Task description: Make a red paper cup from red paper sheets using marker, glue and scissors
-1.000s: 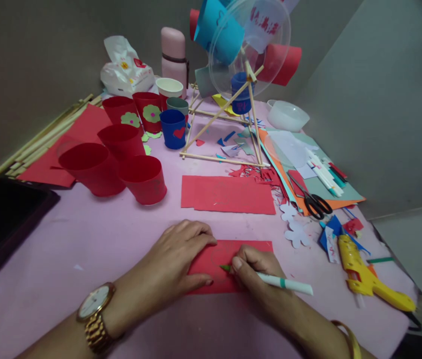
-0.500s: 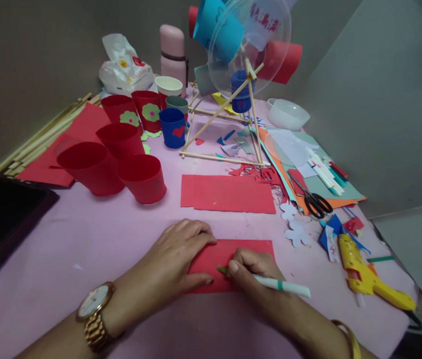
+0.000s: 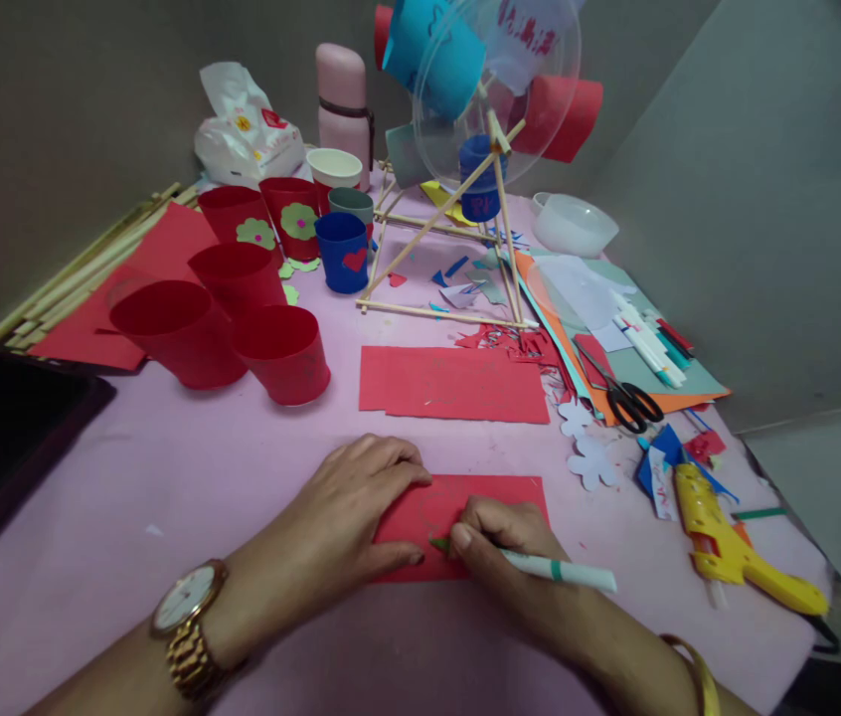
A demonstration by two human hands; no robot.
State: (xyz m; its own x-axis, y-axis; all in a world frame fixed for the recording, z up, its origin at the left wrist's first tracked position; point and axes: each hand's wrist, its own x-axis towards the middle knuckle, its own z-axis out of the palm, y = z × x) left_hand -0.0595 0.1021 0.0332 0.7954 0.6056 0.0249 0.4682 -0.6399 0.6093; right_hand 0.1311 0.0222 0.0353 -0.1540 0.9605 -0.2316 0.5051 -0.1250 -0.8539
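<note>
My left hand (image 3: 350, 517) lies flat on the left end of a small red paper sheet (image 3: 499, 492), fingers spread, pinning it to the pink tabletop (image 3: 204, 477). A gold watch (image 3: 186, 622) is on that wrist. My right hand (image 3: 506, 552) is closed around a white marker with a green tip (image 3: 570, 572), and the tip touches the red sheet near its lower middle. A faint curved line shows on the sheet above the tip.
A larger red sheet (image 3: 454, 383) lies just beyond. Red cups (image 3: 282, 353) stand at the left, a blue cup (image 3: 342, 254) behind them. A stick-frame wheel of paper cups (image 3: 480, 89) rises at the back. Scissors (image 3: 625, 398), markers (image 3: 648, 343) and a yellow glue gun (image 3: 734, 557) lie right.
The marker tip has slid slightly left and down across the red sheet with my right hand. My left hand has stayed in place.
</note>
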